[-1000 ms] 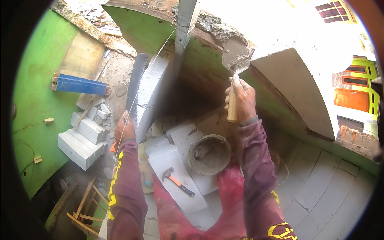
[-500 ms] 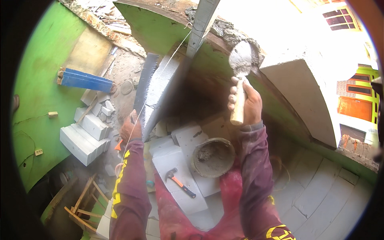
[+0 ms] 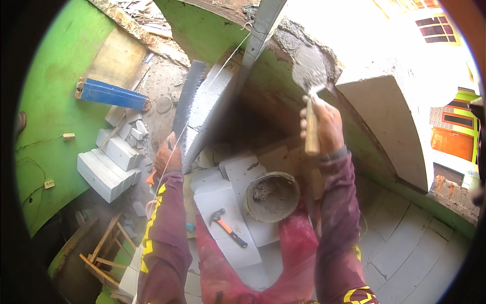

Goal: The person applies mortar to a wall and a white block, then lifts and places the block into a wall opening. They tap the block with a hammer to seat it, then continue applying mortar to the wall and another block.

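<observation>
My right hand (image 3: 324, 125) is wrapped round the wooden handle of a trowel (image 3: 310, 71). The trowel's blade is smeared with grey mortar and lies over the mortar bed (image 3: 291, 38) on top of the broken green wall (image 3: 202, 30). My left hand (image 3: 167, 153) is closed at the lower end of a hand saw (image 3: 186, 99), whose toothed blade points away from me. Right beside the blade is a pale block (image 3: 207, 104). A taut white string (image 3: 230, 58) runs past my left hand up to an upright post (image 3: 260, 30).
Between my legs, a bucket of mortar (image 3: 273, 198) stands by pale blocks, one carrying a claw hammer (image 3: 228, 228). Stacked blocks (image 3: 109, 172), a blue beam (image 3: 112, 95) and a wooden frame (image 3: 104, 253) are at left. A large pale block (image 3: 385, 121) sits on the wall at right.
My right hand and the trowel have moved a little to the right, the blade now smeared across the mortar bed. My left hand stays at the saw. The whole view has shifted slightly.
</observation>
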